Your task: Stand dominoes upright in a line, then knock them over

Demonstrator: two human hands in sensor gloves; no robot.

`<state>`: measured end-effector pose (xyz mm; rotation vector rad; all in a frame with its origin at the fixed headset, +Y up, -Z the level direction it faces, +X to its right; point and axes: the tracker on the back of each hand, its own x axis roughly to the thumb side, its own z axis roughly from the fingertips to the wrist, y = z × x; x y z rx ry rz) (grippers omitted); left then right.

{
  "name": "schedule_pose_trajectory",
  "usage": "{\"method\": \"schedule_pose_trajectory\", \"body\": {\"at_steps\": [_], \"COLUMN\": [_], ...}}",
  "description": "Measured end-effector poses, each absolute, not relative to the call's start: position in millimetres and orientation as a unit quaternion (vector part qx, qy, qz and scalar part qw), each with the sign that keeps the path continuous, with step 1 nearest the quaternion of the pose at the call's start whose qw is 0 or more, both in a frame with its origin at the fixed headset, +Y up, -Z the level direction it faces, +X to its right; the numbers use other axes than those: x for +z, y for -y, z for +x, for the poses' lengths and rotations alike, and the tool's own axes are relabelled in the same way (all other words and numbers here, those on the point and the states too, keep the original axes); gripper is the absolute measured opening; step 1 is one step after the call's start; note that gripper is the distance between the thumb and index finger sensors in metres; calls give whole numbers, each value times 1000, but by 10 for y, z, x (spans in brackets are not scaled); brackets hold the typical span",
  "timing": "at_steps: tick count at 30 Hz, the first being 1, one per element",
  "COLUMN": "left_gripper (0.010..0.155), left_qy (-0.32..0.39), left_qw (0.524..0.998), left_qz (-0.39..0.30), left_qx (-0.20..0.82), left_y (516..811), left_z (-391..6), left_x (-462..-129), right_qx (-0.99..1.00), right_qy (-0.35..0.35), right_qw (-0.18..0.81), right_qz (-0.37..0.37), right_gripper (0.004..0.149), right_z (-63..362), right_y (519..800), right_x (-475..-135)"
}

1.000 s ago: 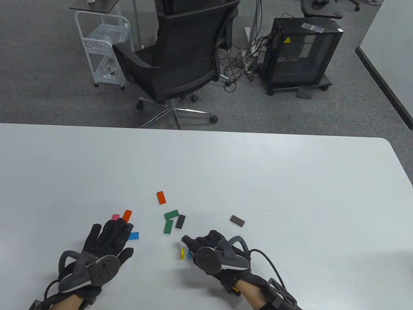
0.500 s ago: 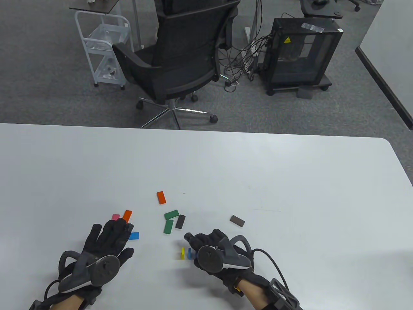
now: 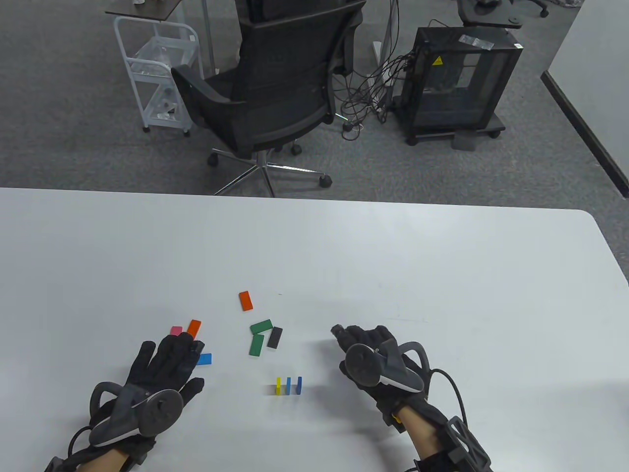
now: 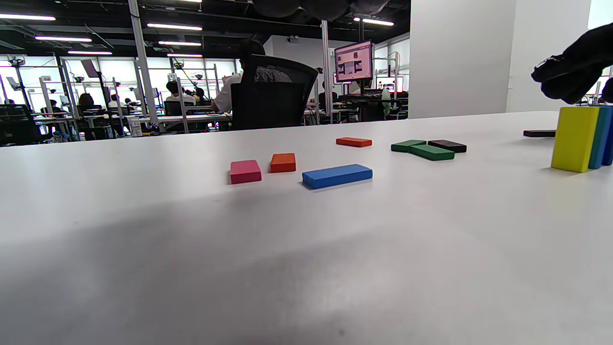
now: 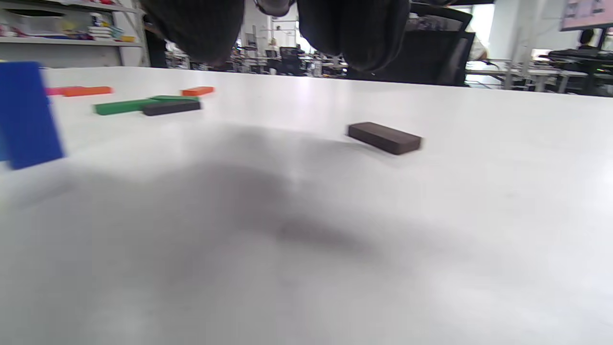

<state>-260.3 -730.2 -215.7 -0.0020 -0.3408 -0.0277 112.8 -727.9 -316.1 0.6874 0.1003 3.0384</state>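
Three small wooden domino blocks stand upright in a short row near the front of the white table [image 3: 442, 275] — a yellow domino [image 3: 278, 385], a light blue domino [image 3: 289, 385] and a dark blue domino [image 3: 299, 385]. The gloved right hand [image 3: 373, 351] hovers beside them over a flat brown domino [image 5: 384, 137], fingers curled, holding nothing. The gloved left hand [image 3: 164, 361] rests flat, fingers straight — beside a flat blue domino [image 3: 204, 359].

Black office chair [image 3: 275, 93], white wire cart [image 3: 157, 73], black cabinet [image 3: 457, 83], tangled cables [image 3: 368, 93]
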Motion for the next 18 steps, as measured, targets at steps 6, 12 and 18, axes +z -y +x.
{"method": "schedule_pose_trajectory", "body": {"at_steps": [6, 12, 18], "left_gripper": [69, 69, 69], "left_qy": [169, 168, 168], "left_qw": [986, 986, 986], "left_qz": [-3, -4, -5], "left_qx": [-14, -13, -13], "left_y": [7304, 7306, 7306], "left_z": [-2601, -2602, -2601], "left_x": [-2156, -2157, -2157], "right_qx": [983, 983, 982], "right_qy": [-61, -92, -116], "right_qw": [-6, -35, -64], "right_qz": [175, 152, 133], "right_gripper": [68, 66, 64], "right_z": [1226, 1177, 1113], "right_y": [7392, 7501, 7582], "right_x": [-3419, -3612, -3731]}}
